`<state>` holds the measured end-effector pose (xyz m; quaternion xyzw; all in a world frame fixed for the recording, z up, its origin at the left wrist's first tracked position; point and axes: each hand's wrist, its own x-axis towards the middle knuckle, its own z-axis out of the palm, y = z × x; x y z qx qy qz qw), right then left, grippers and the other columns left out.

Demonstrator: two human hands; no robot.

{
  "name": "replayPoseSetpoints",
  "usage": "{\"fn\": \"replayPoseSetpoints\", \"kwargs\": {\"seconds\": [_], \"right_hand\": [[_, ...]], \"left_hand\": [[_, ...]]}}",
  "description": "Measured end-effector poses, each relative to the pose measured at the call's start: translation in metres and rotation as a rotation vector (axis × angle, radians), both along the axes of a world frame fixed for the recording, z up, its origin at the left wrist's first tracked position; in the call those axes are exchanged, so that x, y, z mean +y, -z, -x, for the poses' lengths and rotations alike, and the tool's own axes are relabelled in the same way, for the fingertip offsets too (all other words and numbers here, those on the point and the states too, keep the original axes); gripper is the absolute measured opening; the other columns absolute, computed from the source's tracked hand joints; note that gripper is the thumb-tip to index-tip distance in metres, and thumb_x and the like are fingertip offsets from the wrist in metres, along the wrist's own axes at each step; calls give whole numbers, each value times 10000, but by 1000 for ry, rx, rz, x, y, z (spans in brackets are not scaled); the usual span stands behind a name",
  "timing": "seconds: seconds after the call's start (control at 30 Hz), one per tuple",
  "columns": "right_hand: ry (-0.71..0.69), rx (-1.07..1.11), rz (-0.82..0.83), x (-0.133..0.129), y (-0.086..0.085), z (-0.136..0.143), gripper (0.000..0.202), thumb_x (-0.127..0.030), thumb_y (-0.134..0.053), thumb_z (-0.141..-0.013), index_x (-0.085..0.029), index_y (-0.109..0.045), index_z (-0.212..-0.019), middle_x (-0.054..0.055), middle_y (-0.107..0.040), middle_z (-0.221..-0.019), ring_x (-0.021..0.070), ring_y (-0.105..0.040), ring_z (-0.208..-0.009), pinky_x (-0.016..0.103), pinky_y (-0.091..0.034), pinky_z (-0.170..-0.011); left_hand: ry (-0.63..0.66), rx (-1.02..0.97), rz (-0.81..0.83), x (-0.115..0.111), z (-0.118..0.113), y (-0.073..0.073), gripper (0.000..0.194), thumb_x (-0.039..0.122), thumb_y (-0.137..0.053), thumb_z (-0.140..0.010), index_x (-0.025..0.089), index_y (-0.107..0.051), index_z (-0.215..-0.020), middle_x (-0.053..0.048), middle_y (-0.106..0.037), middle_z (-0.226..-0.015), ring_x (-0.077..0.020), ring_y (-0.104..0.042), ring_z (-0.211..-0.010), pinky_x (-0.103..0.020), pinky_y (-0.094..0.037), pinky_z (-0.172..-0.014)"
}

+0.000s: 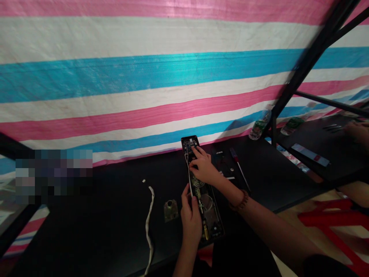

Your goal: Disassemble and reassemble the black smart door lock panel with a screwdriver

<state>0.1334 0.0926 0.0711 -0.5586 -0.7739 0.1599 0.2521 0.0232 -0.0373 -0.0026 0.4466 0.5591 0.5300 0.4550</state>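
Observation:
A long, narrow black housing [218, 215] lies uncovered on the table, with circuit boards, wires and a brass-coloured fitting [205, 231] inside. Along its left side runs a white wire [189, 177]. My left hand [191, 217] is at the housing's left edge, thumb and forefinger closed on the wire. Over the upper part, my right hand [204, 169] reaches in with fingers apart, fingertips at the far circuit board [189, 143] and thumb beside the wire. What lies under the right fingertips is hidden. A translucent square plate with a round hole [171, 210] rests to the left.
A white braided sleeve or cord [148, 227] and a small white piece [143, 181] lie left. A screwdriver [240, 167] and small parts [231, 169] are right. Water bottles [257, 129] stand by the black frame [301, 63]. Another person's hand [359, 130] is at far right.

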Motion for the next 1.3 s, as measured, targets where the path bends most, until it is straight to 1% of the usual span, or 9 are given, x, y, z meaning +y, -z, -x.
{"fn": "replayPoseSetpoints", "kwargs": {"seconds": [0.13,0.3,0.47,0.7,0.83,0.97,1.07,1.3], "right_hand": [[2,1,-8,-1,1,0,115,-149,-688,-826,-204,-789,-822,112,-335,-1659,346,-240,-1536,561,-289,-1098],[-2,-4,-35,-1,3,0,116,-150,-671,-834,-187,-779,-820,138,-333,-1656,344,-249,-1533,546,-296,-1093],[-26,0,-62,-1,6,-1,81,-148,-687,-797,-188,-758,-797,130,-344,-1652,361,-249,-1527,562,-296,-1086],[-25,12,-147,-3,13,-1,65,-154,-689,-783,-191,-738,-765,127,-410,-1618,344,-306,-1499,543,-289,-1107],[6,18,-125,-8,12,1,79,-152,-669,-799,-188,-731,-766,137,-402,-1620,337,-300,-1504,548,-277,-1117],[58,38,-90,-14,12,3,127,-157,-631,-838,-189,-721,-755,142,-374,-1634,323,-277,-1520,560,-306,-1078],[63,41,-95,-17,13,5,128,-153,-626,-845,-190,-718,-764,137,-369,-1638,319,-268,-1524,552,-310,-1070],[56,-60,-81,-15,4,10,76,-144,-643,-831,-183,-705,-809,157,-355,-1639,372,-261,-1504,591,-300,-1063]], "left_hand": [[3,-1,4,0,0,0,551,536,-463,-1002,214,-466,-1449,-119,-711,-1190,-229,-716,-1002,-357,-552,-885],[-1,22,7,0,0,0,536,528,-459,-1006,223,-471,-1445,-121,-700,-1235,-226,-706,-1053,-358,-541,-919],[-2,5,8,1,0,1,543,540,-472,-998,226,-472,-1441,-118,-709,-1225,-224,-712,-1042,-353,-546,-910],[4,-5,5,0,0,2,562,540,-487,-995,216,-459,-1453,-130,-709,-1246,-233,-709,-1073,-351,-551,-910],[18,-19,-4,-1,0,1,560,529,-485,-1002,218,-445,-1467,-131,-704,-1260,-232,-701,-1098,-354,-547,-929],[5,-12,-18,-1,0,1,565,532,-505,-992,212,-472,-1456,-127,-718,-1220,-234,-708,-1073,-349,-554,-911],[0,5,-13,-1,0,1,571,544,-500,-989,211,-474,-1452,-122,-714,-1224,-231,-705,-1070,-344,-553,-906],[-1,15,9,0,0,0,585,572,-485,-987,209,-466,-1446,-126,-698,-1266,-236,-688,-1130,-358,-530,-956]]}}
